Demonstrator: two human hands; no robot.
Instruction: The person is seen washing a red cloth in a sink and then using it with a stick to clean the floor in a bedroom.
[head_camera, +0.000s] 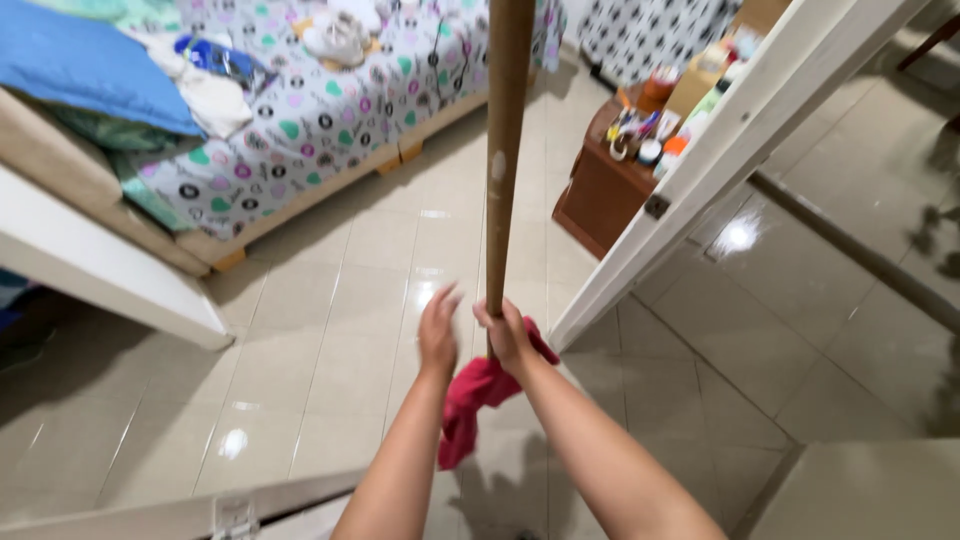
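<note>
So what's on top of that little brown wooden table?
The small brown wooden table holds jars, bottles and small colourful containers. The white door frame covers its right side, so anything there is hidden.

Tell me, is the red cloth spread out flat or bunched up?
Bunched up. The red cloth hangs crumpled beneath the right hand, which grips the wooden pole.

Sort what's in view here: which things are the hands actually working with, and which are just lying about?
In hand:
- long brown wooden pole, gripped by the right hand
- red cloth hanging under that hand
- left hand, open beside the pole

Lying about:
- bed with patterned sheet
- blue pillow
- brown wooden side table crowded with small items
- white door
</note>
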